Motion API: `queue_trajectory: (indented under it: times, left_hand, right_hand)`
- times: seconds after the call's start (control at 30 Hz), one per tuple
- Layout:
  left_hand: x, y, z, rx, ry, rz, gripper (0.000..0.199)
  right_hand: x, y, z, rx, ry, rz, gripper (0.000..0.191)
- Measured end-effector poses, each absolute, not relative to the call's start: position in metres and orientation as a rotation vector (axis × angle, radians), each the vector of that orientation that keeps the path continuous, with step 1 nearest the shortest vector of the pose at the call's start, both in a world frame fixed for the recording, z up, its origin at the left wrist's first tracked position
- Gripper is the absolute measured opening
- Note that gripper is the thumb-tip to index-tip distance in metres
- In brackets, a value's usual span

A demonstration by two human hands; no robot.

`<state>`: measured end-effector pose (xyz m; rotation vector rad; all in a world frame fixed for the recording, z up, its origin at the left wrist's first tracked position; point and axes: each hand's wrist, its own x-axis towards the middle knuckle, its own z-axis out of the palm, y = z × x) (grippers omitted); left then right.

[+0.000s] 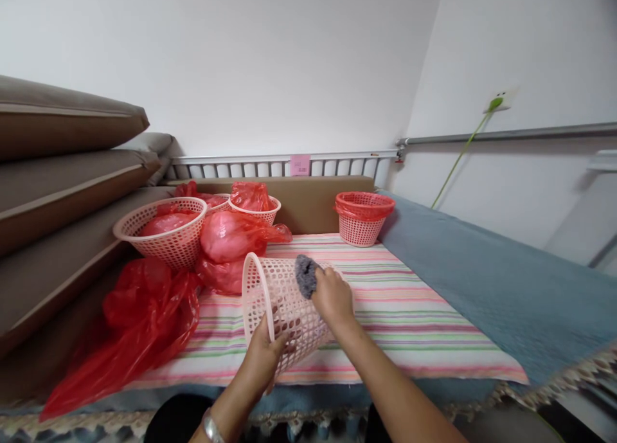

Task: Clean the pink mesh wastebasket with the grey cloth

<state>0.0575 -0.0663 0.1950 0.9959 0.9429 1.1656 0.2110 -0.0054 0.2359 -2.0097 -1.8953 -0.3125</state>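
Note:
A pale pink plastic basket (pixel 284 289) full of small holes lies tilted on its side above the striped cloth, its rim facing left. My left hand (pixel 264 353) grips that rim at the lower left, with the fingers inside the basket and the thumb outside. In my right hand (pixel 334 296) is a bunched grey cloth (pixel 305 276), pressed against the upper outer wall of the basket. The basket's base is partly hidden behind my right hand.
Red plastic bags (pixel 149 308) lie to the left, beside a larger pink basket (pixel 166 231) holding a red bag. At the back right stands a red-lined basket (pixel 364 218). Stacked cushions (pixel 67 173) rise on the left; a radiator (pixel 270 166) runs along the wall.

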Motion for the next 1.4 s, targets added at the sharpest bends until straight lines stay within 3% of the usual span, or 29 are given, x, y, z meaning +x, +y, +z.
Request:
queue_trajectory:
  times: [0.33, 0.53, 0.8, 1.03, 1.17, 1.4]
  left_hand:
    - [0.055, -0.071, 0.196, 1.068, 0.909, 1.075, 0.076]
    - [0.049, -0.06, 0.216, 1.067, 0.95, 1.196, 0.083]
    - [0.059, -0.061, 0.212, 0.998, 0.966, 1.237, 0.076]
    - [0.058, -0.063, 0.211, 1.15, 0.999, 1.379, 0.048]
    - [0.058, -0.061, 0.209, 1.121, 1.025, 1.329, 0.039]
    - [0.06, -0.065, 0.207, 0.983, 0.965, 1.264, 0.077]
  right_hand:
    - [0.278, 0.016, 0.218, -2.309, -1.631, -0.178, 0.033]
    - [0.271, 0.013, 0.22, -2.28, -1.654, -0.15, 0.034]
    - [0.212, -0.014, 0.239, -2.023, -1.833, -0.126, 0.033]
    - [0.148, -0.051, 0.262, -1.599, -2.079, -0.089, 0.05]
    - [0.153, -0.045, 0.254, -1.599, -2.077, -0.126, 0.043]
    - [0.208, -0.008, 0.234, -1.898, -1.972, -0.246, 0.03]
